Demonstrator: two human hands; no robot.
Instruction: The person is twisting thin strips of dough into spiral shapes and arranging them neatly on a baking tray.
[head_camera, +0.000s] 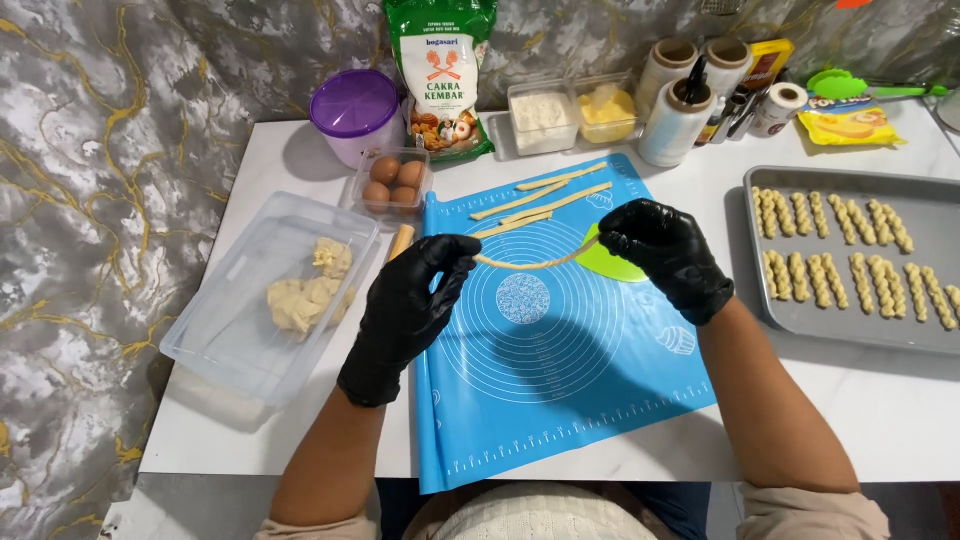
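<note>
Dough strip (528, 264), thin and pale, hangs in a shallow sag between two black-gloved hands above the blue baking mat (560, 400), over the upper rings of its printed circle pattern. The left hand (408, 305) pinches the strip's left end between thumb and fingertips, the other fingers curled; the right hand (665, 250) pinches the right end in the same way.

From largest to smallest around it: the white desk (880, 410) carries everything. The mat lies at its middle, its front edge hanging over toward the person. At 3 o'clock from the mat sits a grey metal baking tray (850, 335) holding two rows of twisted dough sticks (850, 250). At 9 o'clock stands a clear plastic container (230, 330) with lumps of dough (305, 295) inside. At 12 o'clock a green and white flour bag (442, 75) leans against the marbled wall, with a purple-lidded tub (356, 108) at 11 o'clock and a small clear box of brown eggs (392, 182) just below that tub. Two clear boxes, one with white powder (541, 115) and one with yellow fat (607, 108), stand right of the bag, then rolls of plastic film (676, 120). More cut dough strips (545, 200) lie on the mat's top part. A green plastic scraper (610, 265) lies on the mat, partly hidden under the right hand.
</note>
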